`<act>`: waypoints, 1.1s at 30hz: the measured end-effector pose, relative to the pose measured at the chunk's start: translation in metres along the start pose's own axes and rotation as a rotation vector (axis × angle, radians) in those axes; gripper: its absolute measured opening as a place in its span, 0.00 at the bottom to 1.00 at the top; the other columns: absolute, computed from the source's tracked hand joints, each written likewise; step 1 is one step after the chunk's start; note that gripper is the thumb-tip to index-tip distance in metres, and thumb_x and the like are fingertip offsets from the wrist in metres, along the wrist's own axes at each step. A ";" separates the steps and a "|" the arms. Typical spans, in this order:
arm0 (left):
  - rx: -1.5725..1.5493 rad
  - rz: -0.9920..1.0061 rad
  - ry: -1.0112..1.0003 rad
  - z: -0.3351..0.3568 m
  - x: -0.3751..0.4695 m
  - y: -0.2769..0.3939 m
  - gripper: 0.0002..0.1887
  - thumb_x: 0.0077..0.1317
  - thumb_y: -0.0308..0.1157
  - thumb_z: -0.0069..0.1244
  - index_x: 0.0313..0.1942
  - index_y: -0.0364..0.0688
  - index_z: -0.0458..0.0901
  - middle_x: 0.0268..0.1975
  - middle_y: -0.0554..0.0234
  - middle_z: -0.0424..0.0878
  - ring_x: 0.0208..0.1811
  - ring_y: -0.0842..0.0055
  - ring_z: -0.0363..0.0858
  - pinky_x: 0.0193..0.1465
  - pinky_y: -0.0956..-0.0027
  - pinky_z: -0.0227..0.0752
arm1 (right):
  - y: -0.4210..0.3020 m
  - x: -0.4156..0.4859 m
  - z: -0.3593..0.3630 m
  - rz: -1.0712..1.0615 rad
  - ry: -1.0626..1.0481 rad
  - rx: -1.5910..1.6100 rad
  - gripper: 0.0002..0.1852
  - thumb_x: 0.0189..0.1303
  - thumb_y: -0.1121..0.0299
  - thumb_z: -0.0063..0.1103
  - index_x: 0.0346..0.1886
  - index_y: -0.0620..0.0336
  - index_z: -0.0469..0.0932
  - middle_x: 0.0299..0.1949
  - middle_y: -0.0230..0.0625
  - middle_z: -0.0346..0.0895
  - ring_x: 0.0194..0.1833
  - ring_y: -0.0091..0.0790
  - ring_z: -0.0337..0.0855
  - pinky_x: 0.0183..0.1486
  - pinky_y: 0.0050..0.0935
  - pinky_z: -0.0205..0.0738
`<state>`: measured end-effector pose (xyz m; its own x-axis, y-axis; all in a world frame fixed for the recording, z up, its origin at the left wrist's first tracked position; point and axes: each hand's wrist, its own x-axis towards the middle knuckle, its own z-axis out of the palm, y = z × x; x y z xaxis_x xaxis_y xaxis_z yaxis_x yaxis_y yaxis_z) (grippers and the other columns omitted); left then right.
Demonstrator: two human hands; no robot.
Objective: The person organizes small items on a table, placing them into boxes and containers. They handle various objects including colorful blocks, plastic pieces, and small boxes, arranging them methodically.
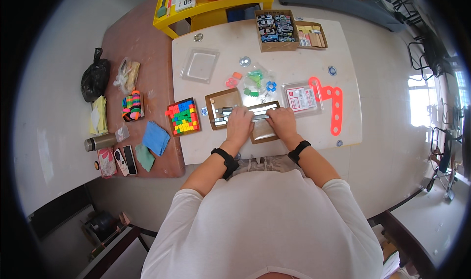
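My left hand [240, 123] and my right hand [282, 121] grip opposite ends of a thin, pale, shiny strip [260, 117]. The strip lies across a small cardboard box [265, 135] near the table's front edge. Beside it on the left, partly behind my left hand, sits another cardboard box [220, 97] with several dark and silvery pieces [222, 117] in it. To the right of my right hand, a clear plastic tray [317, 110] holds red-and-white packets [298, 99]. What the strip is exactly, I cannot tell.
A box of coloured building bricks [184, 117] stands at the left. Beyond my hands lie green plastic pieces [254, 78] and a clear lid [200, 65]. A box of toy cars [278, 45] is at the back; red perforated strips [336, 111] lie at the right.
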<state>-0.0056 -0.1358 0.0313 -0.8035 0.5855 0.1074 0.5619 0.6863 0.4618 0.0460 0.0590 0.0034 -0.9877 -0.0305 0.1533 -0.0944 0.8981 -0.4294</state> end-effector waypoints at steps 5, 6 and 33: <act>-0.028 -0.099 0.073 0.001 0.006 0.009 0.28 0.48 0.26 0.69 0.51 0.40 0.78 0.58 0.50 0.73 0.59 0.51 0.71 0.63 0.54 0.69 | 0.003 0.003 0.009 0.003 0.025 -0.053 0.09 0.53 0.63 0.72 0.30 0.48 0.78 0.25 0.29 0.80 0.37 0.36 0.81 0.44 0.41 0.66; -0.014 -0.109 0.067 0.001 0.007 0.009 0.27 0.48 0.26 0.69 0.50 0.39 0.78 0.58 0.50 0.73 0.59 0.51 0.71 0.63 0.53 0.69 | 0.004 0.004 0.011 0.012 0.024 -0.059 0.10 0.53 0.62 0.72 0.31 0.47 0.78 0.25 0.28 0.79 0.37 0.36 0.80 0.44 0.42 0.66; 0.072 -0.132 0.072 0.003 0.015 0.003 0.23 0.46 0.31 0.69 0.43 0.39 0.80 0.57 0.47 0.73 0.60 0.49 0.72 0.63 0.51 0.69 | 0.026 0.030 -0.013 -0.056 -0.006 -0.027 0.14 0.53 0.70 0.71 0.44 0.48 0.82 0.46 0.29 0.75 0.55 0.37 0.76 0.69 0.54 0.61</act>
<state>-0.0153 -0.1236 0.0323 -0.8817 0.4578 0.1141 0.4613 0.7859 0.4117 0.0156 0.0874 0.0081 -0.9817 -0.0832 0.1711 -0.1458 0.9065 -0.3961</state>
